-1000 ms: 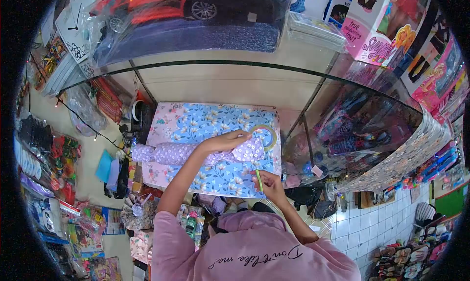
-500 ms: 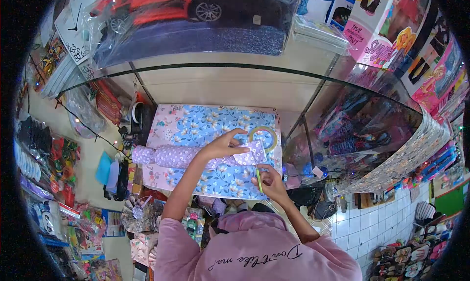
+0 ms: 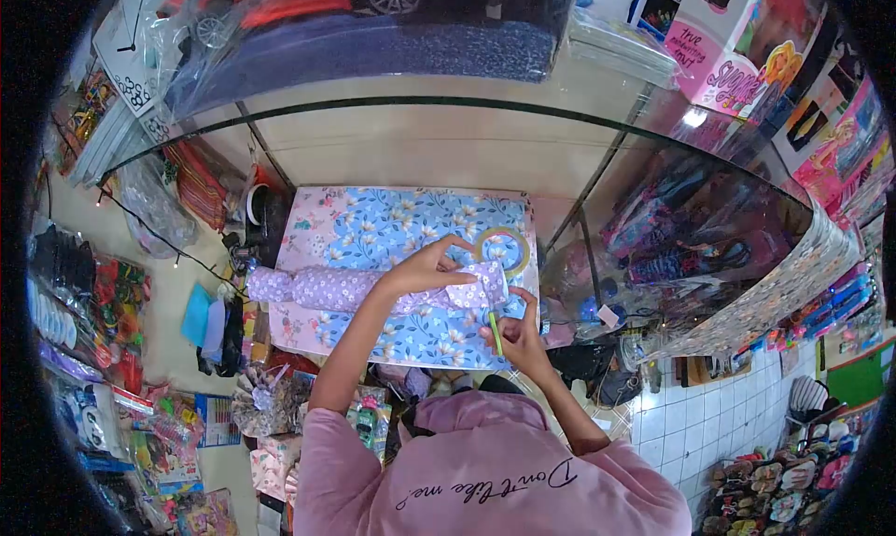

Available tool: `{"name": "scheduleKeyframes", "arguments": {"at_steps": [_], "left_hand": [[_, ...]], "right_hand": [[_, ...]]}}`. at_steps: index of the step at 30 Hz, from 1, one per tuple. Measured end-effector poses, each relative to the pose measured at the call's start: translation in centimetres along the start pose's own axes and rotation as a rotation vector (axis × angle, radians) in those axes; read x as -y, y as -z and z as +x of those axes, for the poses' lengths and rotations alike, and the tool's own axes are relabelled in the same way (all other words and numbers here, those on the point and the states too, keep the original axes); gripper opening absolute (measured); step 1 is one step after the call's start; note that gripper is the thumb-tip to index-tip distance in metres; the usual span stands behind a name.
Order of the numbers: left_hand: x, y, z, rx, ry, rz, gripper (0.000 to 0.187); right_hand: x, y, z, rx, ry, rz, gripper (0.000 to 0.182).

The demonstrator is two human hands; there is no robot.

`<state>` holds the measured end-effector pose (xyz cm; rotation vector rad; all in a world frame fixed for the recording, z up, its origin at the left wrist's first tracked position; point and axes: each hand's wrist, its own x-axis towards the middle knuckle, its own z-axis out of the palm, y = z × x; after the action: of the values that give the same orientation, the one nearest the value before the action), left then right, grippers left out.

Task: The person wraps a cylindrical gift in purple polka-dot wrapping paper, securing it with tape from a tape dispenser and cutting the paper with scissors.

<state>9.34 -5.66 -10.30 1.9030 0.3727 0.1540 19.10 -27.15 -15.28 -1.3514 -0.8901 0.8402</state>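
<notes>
Parcel [image 3: 364,289] lies left-right on tabletop [image 3: 411,228].
Left hand [image 3: 425,270] presses its right end; right hand [image 3: 516,335] pinches green pen [image 3: 495,332], near-vertical.

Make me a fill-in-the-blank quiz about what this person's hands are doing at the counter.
1. The left hand presses on a long parcel wrapped in ____ flowered paper.
2. The right hand holds a slim ____ tool.
3. The tape roll lies on the ____ flowered sheet.

Missing words: purple; green; blue
</notes>
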Motion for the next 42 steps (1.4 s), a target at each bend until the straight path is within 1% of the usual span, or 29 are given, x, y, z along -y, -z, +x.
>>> {"name": "scheduleKeyframes", "arguments": {"at_steps": [3,6,9,13,18,20,23,26,29,32,33,35,36,39,42], "left_hand": [[-0.7,0.2,0.0,-0.007,0.048,0.020,0.062],[-0.8,0.3,0.1,0.010,0.075,-0.006,0.063],[-0.7,0.4,0.2,0.027,0.077,-0.009,0.064],[-1.2,0.3,-0.2,0.023,0.058,-0.004,0.064],[-0.1,0.1,0.1,0.031,0.065,-0.049,0.062],[0.7,0.1,0.5,0.027,0.074,-0.053,0.061],[0.2,0.1,0.4,0.022,0.076,-0.063,0.053],[0.7,0.1,0.7,0.058,0.059,-0.065,0.039],[-0.2,0.3,0.5,0.080,0.097,-0.067,0.031],[-0.2,0.4,0.5,0.111,0.124,-0.069,0.032],[0.0,0.3,0.5,0.114,0.099,-0.071,0.032],[0.7,0.2,0.6,0.118,0.049,-0.075,0.033],[0.5,0.2,0.6,0.112,0.055,-0.072,0.033],[0.2,0.2,0.4,0.088,0.055,-0.055,0.033],[1.2,-0.1,0.6,0.046,-0.003,-0.049,0.033]], "right_hand": [[1.1,-0.4,-0.1,-0.017,-0.037,0.056,0.074],[1.0,-0.3,0.1,-0.007,-0.016,0.041,0.077],[0.2,-0.2,0.4,0.011,0.050,0.041,0.079],[0.1,-0.1,0.8,0.025,0.020,0.019,0.080],[0.5,0.4,0.9,0.032,-0.039,-0.085,0.086],[1.1,0.4,0.8,0.046,-0.060,-0.063,0.088],[0.4,0.7,1.1,0.074,-0.062,-0.051,0.089],[0.3,0.9,1.3,0.100,-0.053,-0.067,0.089],[1.1,0.5,1.5,0.120,-0.044,-0.058,0.088],[1.5,0.5,1.5,0.153,-0.061,-0.042,0.088],[1.5,0.6,1.4,0.167,-0.071,-0.038,0.088],[0.8,0.4,1.5,0.136,-0.032,-0.014,0.087],[0.7,0.3,1.5,0.122,-0.013,-0.002,0.086],[1.4,0.3,1.5,0.084,-0.086,-0.040,0.083],[0.7,-0.1,1.3,0.012,-0.062,-0.080,0.080]]}}
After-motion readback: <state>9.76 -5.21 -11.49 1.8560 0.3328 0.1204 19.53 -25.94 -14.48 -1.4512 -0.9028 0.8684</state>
